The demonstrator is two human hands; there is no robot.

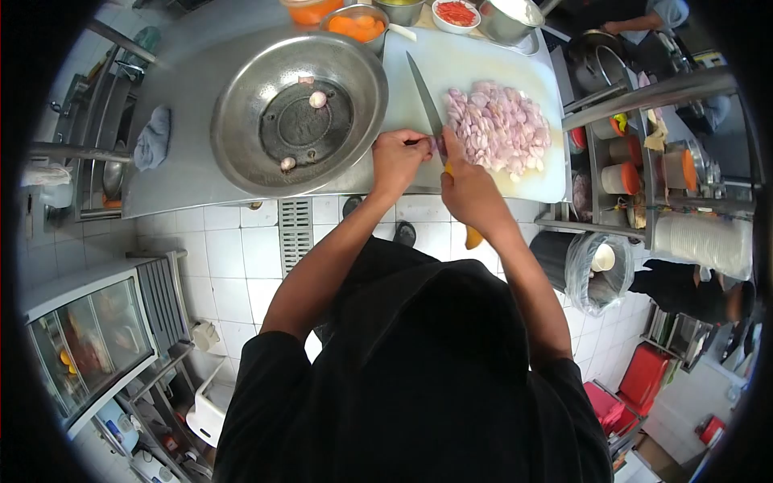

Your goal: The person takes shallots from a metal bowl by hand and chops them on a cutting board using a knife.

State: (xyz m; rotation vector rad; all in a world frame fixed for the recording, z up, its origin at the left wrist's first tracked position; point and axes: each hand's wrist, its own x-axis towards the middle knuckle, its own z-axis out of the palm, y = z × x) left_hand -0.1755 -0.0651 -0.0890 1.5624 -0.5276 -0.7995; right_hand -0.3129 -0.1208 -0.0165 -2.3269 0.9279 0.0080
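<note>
My right hand is wrapped round the yellow handle of a kitchen knife, its blade pointing away across the white cutting board. Close to the board's near left edge, the fingers of my left hand are closed on a small purplish shallot, mostly hidden, beside the knife. A heap of sliced shallots lies on the board to the right of the blade. On the left stands a wide steel bowl, holding a peeled shallot and another small one.
Behind the board are a pot of orange pieces, a bowl of cut red chillies and a steel pot. A grey cloth lies at the table's left. A lined bin stands to the right, and other people work nearby.
</note>
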